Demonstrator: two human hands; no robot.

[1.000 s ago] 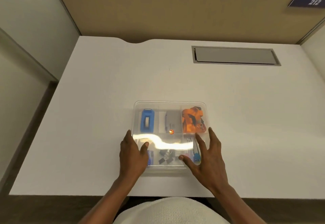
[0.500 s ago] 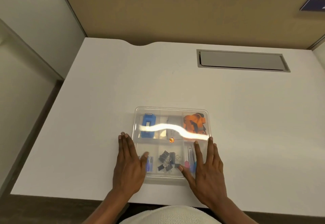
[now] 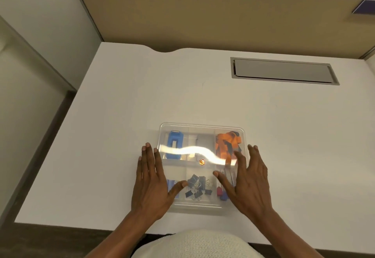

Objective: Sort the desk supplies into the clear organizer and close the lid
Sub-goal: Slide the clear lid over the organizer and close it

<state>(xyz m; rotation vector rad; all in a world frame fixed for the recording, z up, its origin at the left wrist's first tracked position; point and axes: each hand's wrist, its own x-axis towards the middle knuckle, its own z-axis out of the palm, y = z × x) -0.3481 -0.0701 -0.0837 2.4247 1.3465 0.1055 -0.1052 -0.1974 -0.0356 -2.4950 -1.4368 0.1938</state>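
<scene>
The clear organizer sits near the front edge of the white desk, its transparent lid lying flat over the compartments and catching a bright glare streak. Through the lid I see a blue stapler-like item, orange clips, black binder clips, a grey item at the back middle and pens at the right. My left hand lies flat on the box's left side, fingers spread. My right hand lies flat on the right side, thumb over the lid.
A grey cable hatch is set into the desk at the back right. A tan partition panel rises behind the desk. The desk's front edge runs just below the organizer, with a white knitted garment at the bottom.
Both hands have slid outward and forward along the lid's sides, fingers flattening. The camera view has shifted, so the glare streak has moved toward the back compartments.
</scene>
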